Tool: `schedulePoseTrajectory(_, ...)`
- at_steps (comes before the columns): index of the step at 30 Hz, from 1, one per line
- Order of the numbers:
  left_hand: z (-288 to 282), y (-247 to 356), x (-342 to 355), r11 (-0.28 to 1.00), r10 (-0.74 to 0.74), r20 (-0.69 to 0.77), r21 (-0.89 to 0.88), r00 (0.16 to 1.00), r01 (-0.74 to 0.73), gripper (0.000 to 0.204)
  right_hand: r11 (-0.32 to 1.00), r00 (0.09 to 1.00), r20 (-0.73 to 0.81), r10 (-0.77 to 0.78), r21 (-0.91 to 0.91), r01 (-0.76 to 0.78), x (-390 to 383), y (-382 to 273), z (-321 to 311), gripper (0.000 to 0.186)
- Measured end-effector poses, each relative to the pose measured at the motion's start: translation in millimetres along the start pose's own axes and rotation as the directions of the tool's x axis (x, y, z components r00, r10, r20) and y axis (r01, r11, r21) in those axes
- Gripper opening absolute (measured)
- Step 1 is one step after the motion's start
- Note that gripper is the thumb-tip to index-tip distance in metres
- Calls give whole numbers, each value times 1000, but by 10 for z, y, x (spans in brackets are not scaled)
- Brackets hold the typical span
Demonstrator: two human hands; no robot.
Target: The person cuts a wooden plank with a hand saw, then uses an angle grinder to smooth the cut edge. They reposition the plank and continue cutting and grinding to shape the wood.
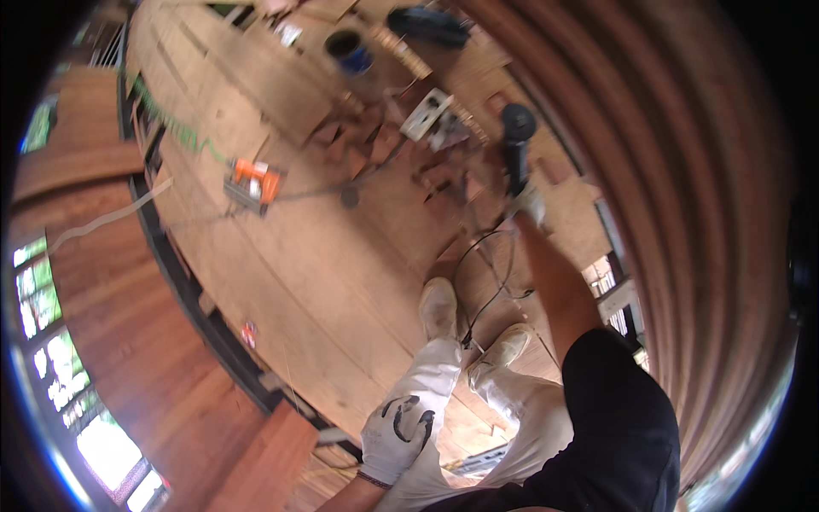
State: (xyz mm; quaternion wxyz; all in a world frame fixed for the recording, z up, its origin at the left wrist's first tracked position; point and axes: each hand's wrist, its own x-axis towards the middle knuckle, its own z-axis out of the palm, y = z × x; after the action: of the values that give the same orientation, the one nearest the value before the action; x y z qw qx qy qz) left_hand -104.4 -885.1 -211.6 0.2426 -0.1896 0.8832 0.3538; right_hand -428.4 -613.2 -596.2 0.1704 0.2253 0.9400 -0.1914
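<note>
My right hand [531, 205], in a pale glove, is stretched out ahead and closed around the handle of a black angle grinder [516, 158]. The grinder's round head points away from me, above the plywood, and its disc cannot be made out. A black cord [478, 294] loops from near that hand toward my shoes. My left hand [392, 439] wears a white glove with dark fingertips. It rests on my left leg, fingers apart and bent over the knee, holding nothing.
Reddish wood offcuts [354, 145] litter the plywood floor [281, 273] around a pale socket box [426, 115]. An orange nail gun [256, 183] lies left with a green coiled hose [175, 128]. A blue bucket [357, 60] stands farther off. Brown corrugated sheeting [682, 171] rises at right.
</note>
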Motion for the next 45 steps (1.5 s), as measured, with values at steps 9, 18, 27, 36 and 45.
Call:
schedulePoseTrajectory(9,360,-131,-71,979,-9,108,203,994,-13,38,993,732,677,-79,114,2,-3735,446,-1875,65)
schedulePoseTrajectory(18,-197,1800,263,811,584,10,10,811,-584,37,875,976,-125,-180,432,217,-4648,1055,-5267,34)
schedulePoseTrajectory(27,-1000,3393,304,690,723,102,-163,684,-705,25,978,934,-325,-151,87,188,-3269,501,-6395,56)
schedulePoseTrajectory(36,-2100,2152,348,769,613,173,95,771,-633,33,964,995,53,-83,-250,93,-2115,-218,-6609,93)
schedulePoseTrajectory(45,-2309,2269,1194,729,390,98,-640,916,-243,26,988,982,-142,-123,-113,108,-2980,-453,-6745,81)
